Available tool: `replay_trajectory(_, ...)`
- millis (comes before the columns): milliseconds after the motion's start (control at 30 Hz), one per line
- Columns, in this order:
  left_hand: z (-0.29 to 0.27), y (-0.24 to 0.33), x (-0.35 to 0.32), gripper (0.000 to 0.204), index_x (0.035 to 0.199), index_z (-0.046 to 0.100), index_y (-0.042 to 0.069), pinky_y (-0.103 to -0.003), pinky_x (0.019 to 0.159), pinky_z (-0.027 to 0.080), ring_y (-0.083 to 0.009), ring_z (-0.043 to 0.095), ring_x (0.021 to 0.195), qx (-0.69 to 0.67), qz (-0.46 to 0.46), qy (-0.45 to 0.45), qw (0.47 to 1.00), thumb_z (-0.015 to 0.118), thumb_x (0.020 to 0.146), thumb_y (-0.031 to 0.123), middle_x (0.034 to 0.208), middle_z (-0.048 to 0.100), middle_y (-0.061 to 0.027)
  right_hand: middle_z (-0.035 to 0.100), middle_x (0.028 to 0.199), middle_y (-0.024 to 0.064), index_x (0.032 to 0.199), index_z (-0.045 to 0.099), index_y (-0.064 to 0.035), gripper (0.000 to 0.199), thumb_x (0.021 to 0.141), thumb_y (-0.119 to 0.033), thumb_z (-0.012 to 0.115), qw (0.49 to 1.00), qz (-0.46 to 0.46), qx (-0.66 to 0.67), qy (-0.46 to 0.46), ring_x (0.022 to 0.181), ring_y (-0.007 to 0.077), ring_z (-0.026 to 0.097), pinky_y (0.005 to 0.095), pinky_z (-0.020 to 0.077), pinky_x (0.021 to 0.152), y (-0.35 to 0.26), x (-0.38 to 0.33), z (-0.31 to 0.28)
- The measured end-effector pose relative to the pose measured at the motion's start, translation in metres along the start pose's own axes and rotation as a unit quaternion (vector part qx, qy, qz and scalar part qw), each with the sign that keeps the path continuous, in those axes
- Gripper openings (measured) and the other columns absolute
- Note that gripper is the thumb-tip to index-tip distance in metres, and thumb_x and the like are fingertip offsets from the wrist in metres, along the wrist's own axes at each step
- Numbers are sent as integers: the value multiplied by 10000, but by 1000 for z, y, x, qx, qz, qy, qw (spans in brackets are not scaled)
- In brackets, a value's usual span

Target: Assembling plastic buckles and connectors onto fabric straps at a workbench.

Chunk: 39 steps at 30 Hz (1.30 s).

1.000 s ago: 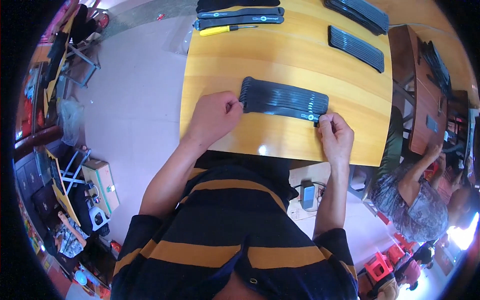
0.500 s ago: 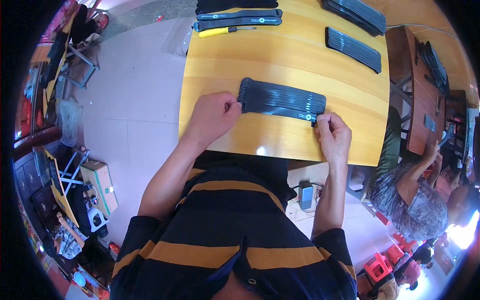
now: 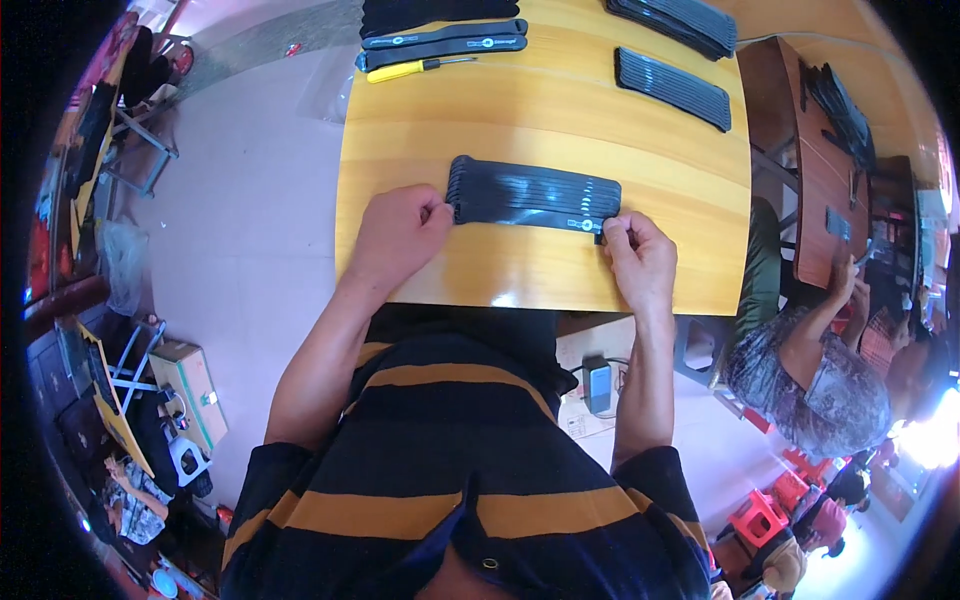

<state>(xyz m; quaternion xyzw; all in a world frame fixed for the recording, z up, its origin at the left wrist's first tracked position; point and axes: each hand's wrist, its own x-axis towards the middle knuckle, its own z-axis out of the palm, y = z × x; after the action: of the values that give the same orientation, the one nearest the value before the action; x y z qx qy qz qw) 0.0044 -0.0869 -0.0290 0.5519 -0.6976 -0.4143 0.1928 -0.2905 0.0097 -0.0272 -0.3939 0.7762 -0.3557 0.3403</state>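
The desk [image 3: 540, 110] looks like smooth varnished wood with a soft sheen, the black strips [image 3: 530, 195] stacked near its front edge look like slightly glossy plastic or rubber, and the screwdriver [image 3: 410, 68] by the far edge has a shiny yellow plastic handle.

Small workshop, wooden worktables [image 3: 540, 270], stacked black strips [image 3: 672, 88], yellow screwdriver [image 3: 415, 69]

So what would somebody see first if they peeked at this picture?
Probably the stack of flat black strips in the middle of the yellow wooden table, with the left hand at one end and the right hand pinching the other. After that, the yellow-handled screwdriver at the table's far edge, beside more black strips.
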Motion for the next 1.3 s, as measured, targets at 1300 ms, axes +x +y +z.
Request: replay_trajectory(1300,-23,0,-3,152,951,687,48,-510,771,551,-389,699,830,-28,70,141,987,595,929,167,872,718,-170,664,1111,202,1180,626,-40,288,936,-175,696,912,-239,-297,152,1025,410,657,500,532,903,-38,9,-23)
